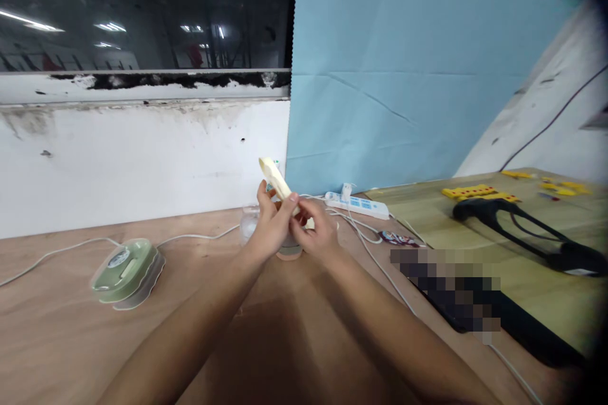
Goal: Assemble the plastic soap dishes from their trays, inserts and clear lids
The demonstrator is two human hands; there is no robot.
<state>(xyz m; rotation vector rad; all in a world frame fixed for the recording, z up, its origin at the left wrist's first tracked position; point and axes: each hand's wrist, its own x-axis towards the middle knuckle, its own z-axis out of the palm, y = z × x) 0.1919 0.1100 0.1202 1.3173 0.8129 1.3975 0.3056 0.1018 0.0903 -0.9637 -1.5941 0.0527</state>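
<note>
A long, pale yellow piece (274, 176) slants up and to the left from between my hands. Its exact kind I cannot make out. My left hand (274, 221) is closed around its lower part, with the thumb laid along it. At the lower end, the bent fingers of my right hand (317, 228) pinch it close to the left thumb. Behind and below the hands, a clear plastic container (247, 224) and a round cup-like thing (289, 252) stand on the brown tabletop (199, 329), mostly hidden by my hands.
A green lidded device (126, 269) with a white cord sits at left. Behind the hands to the right lies a white power strip (358, 204), its cables trailing forward. A printed wrapper (399, 238), a blurred-out dark object (446, 291) and a black frame (527, 231) are at right.
</note>
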